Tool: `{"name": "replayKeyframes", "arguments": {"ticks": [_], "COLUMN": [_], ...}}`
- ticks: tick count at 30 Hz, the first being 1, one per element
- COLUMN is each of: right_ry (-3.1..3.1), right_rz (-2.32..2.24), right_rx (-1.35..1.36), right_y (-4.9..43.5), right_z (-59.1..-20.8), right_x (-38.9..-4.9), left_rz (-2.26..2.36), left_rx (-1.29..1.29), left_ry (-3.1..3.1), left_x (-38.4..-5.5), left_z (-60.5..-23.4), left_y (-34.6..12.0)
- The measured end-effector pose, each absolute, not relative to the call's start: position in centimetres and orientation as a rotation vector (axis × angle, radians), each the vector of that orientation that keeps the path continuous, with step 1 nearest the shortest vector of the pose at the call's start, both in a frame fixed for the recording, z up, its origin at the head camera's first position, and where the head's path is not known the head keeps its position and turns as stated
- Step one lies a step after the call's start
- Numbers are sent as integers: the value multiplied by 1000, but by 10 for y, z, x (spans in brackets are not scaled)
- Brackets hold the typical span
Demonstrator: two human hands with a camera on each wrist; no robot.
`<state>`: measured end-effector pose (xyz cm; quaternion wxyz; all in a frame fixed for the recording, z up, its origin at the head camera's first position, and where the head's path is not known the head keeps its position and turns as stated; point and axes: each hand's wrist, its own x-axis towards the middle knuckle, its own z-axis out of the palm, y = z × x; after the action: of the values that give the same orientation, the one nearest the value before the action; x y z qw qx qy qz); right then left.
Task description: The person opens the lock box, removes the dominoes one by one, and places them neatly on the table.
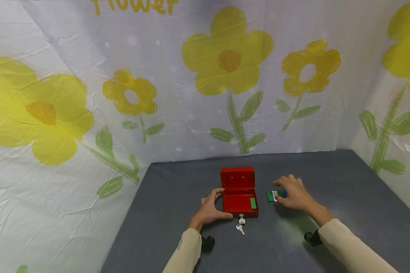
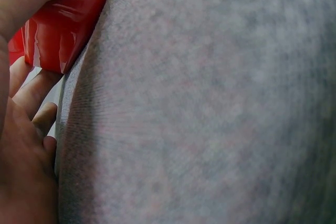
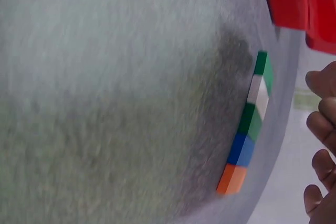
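Observation:
A small red metal cash box (image 1: pixel 240 204) stands on the table with its lid (image 1: pixel 238 178) raised. My left hand (image 1: pixel 212 210) holds its left side, thumb at the front corner and fingers toward the back. In the left wrist view, the thumb and fingers lie on either side of the red wall (image 2: pixel 58 40). A green block (image 1: pixel 253 203) lies inside at the right. Keys (image 1: pixel 240 228) hang from the front lock. My right hand (image 1: pixel 295 195) hovers with loosely bent fingers over a row of blocks: green (image 3: pixel 262 64), white (image 3: pixel 258 90), green (image 3: pixel 250 120), blue (image 3: pixel 241 149) and orange (image 3: pixel 231 179).
The dark grey table (image 1: pixel 181 189) reaches back to a white curtain (image 1: pixel 177 129) printed with yellow flowers. A black wrist camera (image 1: pixel 208 244) sits under the left wrist, another camera (image 1: pixel 313 238) under the right.

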<state>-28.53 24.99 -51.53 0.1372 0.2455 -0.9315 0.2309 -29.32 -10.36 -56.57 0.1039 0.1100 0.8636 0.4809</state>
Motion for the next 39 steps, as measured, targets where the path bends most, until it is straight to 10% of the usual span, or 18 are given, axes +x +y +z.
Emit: {"name": "replayKeyframes", "arguments": {"ticks": [39], "right_ry": [-2738], "right_rz": [762], "right_rx": [897], "right_y": [182], "right_z": [-509], "right_x": [-289], "left_rz": [1416], "left_rx": [340], "left_ry": [2543], "left_x": [-295], "left_z": [-569], "left_y": [-105]}}
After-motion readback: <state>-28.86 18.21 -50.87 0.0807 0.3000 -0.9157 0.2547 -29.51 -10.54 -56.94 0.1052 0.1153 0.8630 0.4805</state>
